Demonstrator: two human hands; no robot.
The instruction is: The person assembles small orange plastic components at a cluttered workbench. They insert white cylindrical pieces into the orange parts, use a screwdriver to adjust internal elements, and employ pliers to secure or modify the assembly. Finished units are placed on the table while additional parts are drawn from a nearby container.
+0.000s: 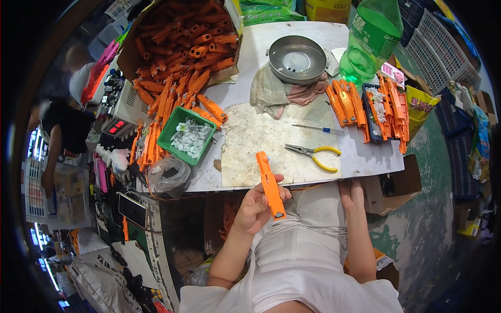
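My left hand (252,209) is closed around a long orange plastic housing (271,189), held upright in front of the table's near edge. A small pale part shows at the housing's upper end. My right hand (352,194) is low beside my right thigh at the table edge, its fingers mostly hidden there. On the stained work sheet (245,141) lie yellow-handled pliers (315,155) and a thin screwdriver with a blue collar (318,129). To the left, a green tray (163,136) holds small white plastic parts (190,140).
A carton (237,31) of orange housings spills onto the table at far left. A round metal pan (297,58) sits on rags (269,89) at the back, beside a green bottle (368,44). More orange housings (344,104) flank a dark tray (374,112) at right.
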